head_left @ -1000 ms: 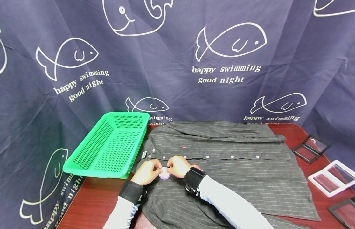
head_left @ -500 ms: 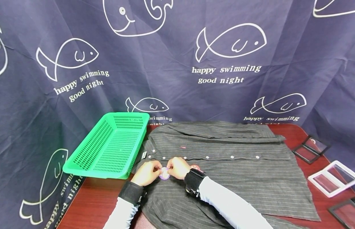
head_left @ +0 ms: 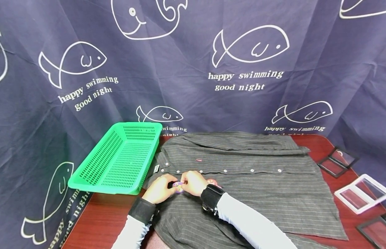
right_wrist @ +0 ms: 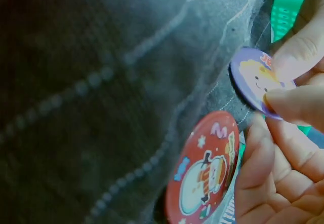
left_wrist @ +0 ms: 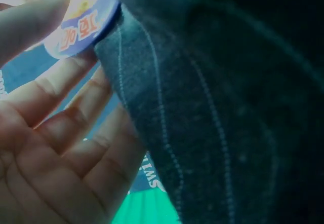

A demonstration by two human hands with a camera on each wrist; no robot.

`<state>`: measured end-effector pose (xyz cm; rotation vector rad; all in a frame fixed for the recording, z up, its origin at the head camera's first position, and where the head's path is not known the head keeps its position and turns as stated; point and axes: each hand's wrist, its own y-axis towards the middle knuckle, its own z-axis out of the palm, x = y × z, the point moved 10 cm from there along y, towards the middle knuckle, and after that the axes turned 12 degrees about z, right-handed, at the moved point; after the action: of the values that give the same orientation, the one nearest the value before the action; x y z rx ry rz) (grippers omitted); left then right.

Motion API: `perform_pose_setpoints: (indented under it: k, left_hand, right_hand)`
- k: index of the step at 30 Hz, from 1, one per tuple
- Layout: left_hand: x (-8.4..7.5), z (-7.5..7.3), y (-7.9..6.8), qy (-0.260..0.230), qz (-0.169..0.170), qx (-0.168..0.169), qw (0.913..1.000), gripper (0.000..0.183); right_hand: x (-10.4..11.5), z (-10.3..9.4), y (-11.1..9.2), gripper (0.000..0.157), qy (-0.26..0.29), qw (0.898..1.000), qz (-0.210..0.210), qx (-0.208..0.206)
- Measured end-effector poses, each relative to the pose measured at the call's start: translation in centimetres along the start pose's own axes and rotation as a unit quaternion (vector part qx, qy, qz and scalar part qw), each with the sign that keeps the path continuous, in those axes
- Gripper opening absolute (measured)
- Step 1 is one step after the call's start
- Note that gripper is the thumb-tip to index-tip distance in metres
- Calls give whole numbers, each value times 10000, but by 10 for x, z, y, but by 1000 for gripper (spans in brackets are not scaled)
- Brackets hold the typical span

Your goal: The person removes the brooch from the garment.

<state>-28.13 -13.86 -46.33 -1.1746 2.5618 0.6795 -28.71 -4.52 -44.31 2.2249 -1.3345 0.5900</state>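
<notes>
1. Now both the left hand [head_left: 159, 190] and right hand [head_left: 194, 183] pinch the purple badge [right_wrist: 250, 77] at the striped shirt [head_left: 258, 200], seemingly to steady it.
2. Nearby, the red badge [right_wrist: 202, 171] sits against the cloth, apparently out of the way.

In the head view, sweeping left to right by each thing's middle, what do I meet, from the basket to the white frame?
Green basket → left grip → purple badge → right grip → red badge → farther black frame → white frame.
</notes>
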Motion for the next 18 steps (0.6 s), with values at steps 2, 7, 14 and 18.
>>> perform_pose_setpoints:
  k: [2, 7, 14, 18]
  left_hand:
    - [-4, 0, 0, 91, 79, 63, 9999, 30]
    - [-9, 5, -1, 55, 57, 397, 9992, 40]
    - [-4, 17, -7, -171, -279, 951, 9949, 57]
    - [-2, 19, -8, -249, -341, 1089, 9932, 61]
  right_hand:
    - [2, 0, -1, 9, -99, 9999, -62, -7]
    - [6, 0, -3, 10, -330, 9994, -56, 70]
    - [11, 2, -6, 17, -680, 9975, -158, 59]
    - [16, 4, -8, 19, -888, 9949, -473, -72]
